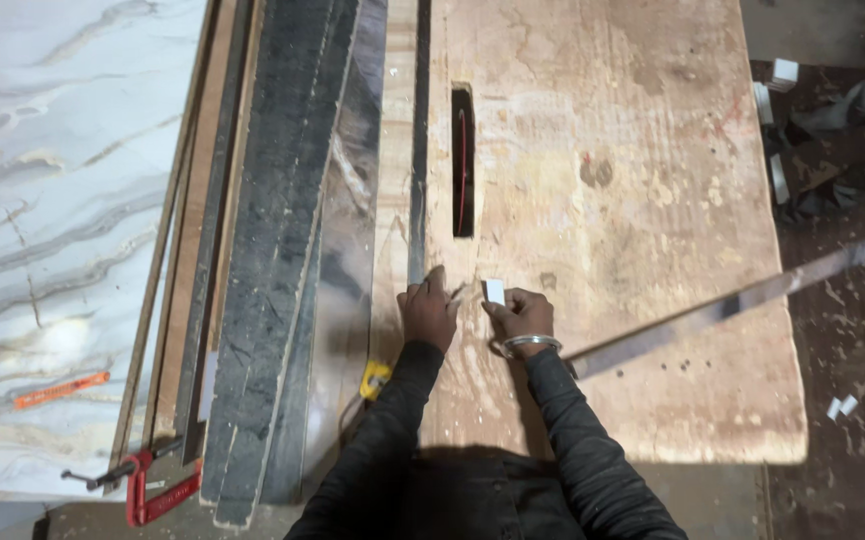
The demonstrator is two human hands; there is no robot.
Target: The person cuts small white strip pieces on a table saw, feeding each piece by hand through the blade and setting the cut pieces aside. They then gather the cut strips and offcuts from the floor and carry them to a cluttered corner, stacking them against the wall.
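Laminate strip (418, 160), narrow and dark, lies lengthwise on the worktop (633, 250) just left of the saw slot, running from the hands toward the top of the frame.

Nearest the camera, two dark sleeves reach forward from the bottom centre. The left hand (428, 312) rests on the near end of the strip, fingers pressed down on it. The right hand (520, 312), with a metal bangle (531, 344) on its wrist, pinches a small white offcut (494, 291) between thumb and fingers, just beside the left hand. A long grey strip (743, 300) slants from under the right wrist out to the right edge of the frame.

Just beyond the hands, the circular saw blade (463, 160) shows red inside its slot. The strip's near end sits short of the slot and to its side, so judging by that, no cut is under way; the white piece in the right hand looks like something already trimmed off.

To the left, dark laminate lengths (283, 250) are stacked beside a marble-pattern sheet (53, 200), with a red clamp (158, 485) at lower left. Scraps litter the floor (853, 400) at right.
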